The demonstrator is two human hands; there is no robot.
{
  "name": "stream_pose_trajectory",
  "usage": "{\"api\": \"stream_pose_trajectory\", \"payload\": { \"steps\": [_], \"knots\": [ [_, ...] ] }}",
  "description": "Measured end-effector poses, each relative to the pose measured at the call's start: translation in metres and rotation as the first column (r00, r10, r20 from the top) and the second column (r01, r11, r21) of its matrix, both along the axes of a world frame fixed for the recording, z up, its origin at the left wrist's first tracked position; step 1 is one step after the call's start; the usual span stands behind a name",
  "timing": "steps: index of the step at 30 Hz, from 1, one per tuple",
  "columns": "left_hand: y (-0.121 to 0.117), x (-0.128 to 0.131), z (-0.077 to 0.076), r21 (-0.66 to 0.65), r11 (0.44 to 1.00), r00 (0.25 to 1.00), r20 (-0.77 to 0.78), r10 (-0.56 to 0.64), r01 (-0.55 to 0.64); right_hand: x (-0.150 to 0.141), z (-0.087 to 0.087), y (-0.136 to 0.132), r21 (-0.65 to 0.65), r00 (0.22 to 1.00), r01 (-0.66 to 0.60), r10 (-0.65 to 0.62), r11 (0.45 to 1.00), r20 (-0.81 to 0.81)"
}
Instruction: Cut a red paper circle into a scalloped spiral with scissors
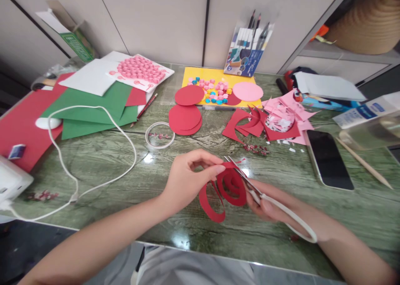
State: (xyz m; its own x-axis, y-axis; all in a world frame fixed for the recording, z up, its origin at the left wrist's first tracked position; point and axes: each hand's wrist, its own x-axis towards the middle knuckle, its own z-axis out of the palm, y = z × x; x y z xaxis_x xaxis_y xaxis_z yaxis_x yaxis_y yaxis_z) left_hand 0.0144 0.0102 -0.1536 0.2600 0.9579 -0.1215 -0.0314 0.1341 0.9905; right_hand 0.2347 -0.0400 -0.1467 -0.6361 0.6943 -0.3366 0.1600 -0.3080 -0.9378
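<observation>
Between thumb and fingers, my left hand (pixel 190 174) pinches the end of a red paper spiral (pixel 236 191), whose coils hang below over the table. My right hand (pixel 265 203) grips scissors (pixel 254 189) with white handles. Their metal blades lie at the strip of red paper beside my left fingertips, and a thin red sliver sticks out past them. Further back on the table lie several red paper circles (pixel 185 120), partly overlapping. To their right are red paper offcuts (pixel 237 124) with round cutouts. A roll of clear tape (pixel 160 135) rests left of the circles.
A white cable (pixel 134 151) loops across the left, near green paper sheets (pixel 93 106). A phone (pixel 329 160) and a wooden stick (pixel 364 164) lie at right. Behind are a yellow sheet (pixel 192 74) with paper pieces, a pen pack (pixel 246 47) and pink scraps (pixel 290 110).
</observation>
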Motion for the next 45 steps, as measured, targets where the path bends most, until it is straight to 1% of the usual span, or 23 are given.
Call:
{"api": "stream_pose_trajectory", "payload": {
  "steps": [5, 10, 15, 18, 21, 23, 26, 29, 33, 36, 40, 45],
  "knots": [
    [0.001, 0.0, 0.0, 0.006, 1.0, 1.0, 0.0, 0.002, -0.002, -0.003, 0.005, 0.001, -0.044, 1.0, -0.018, 0.018, 0.999, 0.017],
    [0.0, 0.0, 0.001, 0.017, 1.0, 1.0, -0.018, 0.0, 0.0, -0.006, 0.007, 0.0, -0.058, 1.0, 0.018, -0.018, 0.998, 0.016],
    [0.0, -0.001, 0.0, 0.035, 0.999, 0.999, -0.04, -0.004, 0.006, -0.006, 0.007, -0.001, -0.02, 0.996, 0.045, -0.044, 0.999, 0.073],
    [0.001, -0.002, 0.0, 0.039, 0.998, 0.998, -0.039, -0.041, 0.043, -0.005, 0.006, -0.001, 0.015, 0.991, 0.078, -0.079, 0.997, 0.112],
    [0.004, -0.003, 0.002, 0.035, 0.995, 0.995, -0.029, -0.092, 0.093, -0.004, 0.004, -0.002, 0.021, 0.994, 0.061, -0.063, 0.998, 0.094],
    [0.005, -0.004, 0.002, 0.039, 0.994, 0.994, -0.023, -0.104, 0.105, -0.002, 0.002, -0.003, 0.032, 0.995, 0.047, -0.049, 0.998, 0.091],
    [0.006, -0.004, 0.002, 0.047, 0.995, 0.996, -0.022, -0.087, 0.087, 0.0, 0.001, -0.003, 0.042, 0.994, 0.044, -0.048, 0.998, 0.103],
    [0.005, -0.004, 0.0, 0.015, 0.998, 0.998, -0.014, -0.061, 0.061, 0.001, 0.002, -0.002, 0.053, 0.993, 0.035, -0.041, 0.998, 0.109],
    [0.003, -0.003, 0.0, -0.026, 0.999, 0.998, 0.062, -0.028, 0.029, 0.001, 0.002, 0.0, 0.047, 0.993, 0.023, -0.028, 0.999, 0.117],
    [0.002, -0.003, 0.001, -0.037, 0.999, 0.996, 0.087, -0.013, 0.016, 0.001, 0.003, 0.0, 0.039, 0.992, 0.018, -0.023, 0.999, 0.127],
    [0.003, -0.003, 0.0, -0.036, 0.999, 0.996, 0.089, -0.009, 0.012, 0.003, 0.003, 0.0, 0.025, 0.99, 0.011, -0.014, 1.0, 0.141],
    [0.007, -0.008, -0.002, -0.055, 0.998, 0.993, 0.108, -0.036, 0.042, 0.005, 0.004, 0.001, 0.017, 0.983, -0.017, 0.014, 1.0, 0.185]
  ]
}}
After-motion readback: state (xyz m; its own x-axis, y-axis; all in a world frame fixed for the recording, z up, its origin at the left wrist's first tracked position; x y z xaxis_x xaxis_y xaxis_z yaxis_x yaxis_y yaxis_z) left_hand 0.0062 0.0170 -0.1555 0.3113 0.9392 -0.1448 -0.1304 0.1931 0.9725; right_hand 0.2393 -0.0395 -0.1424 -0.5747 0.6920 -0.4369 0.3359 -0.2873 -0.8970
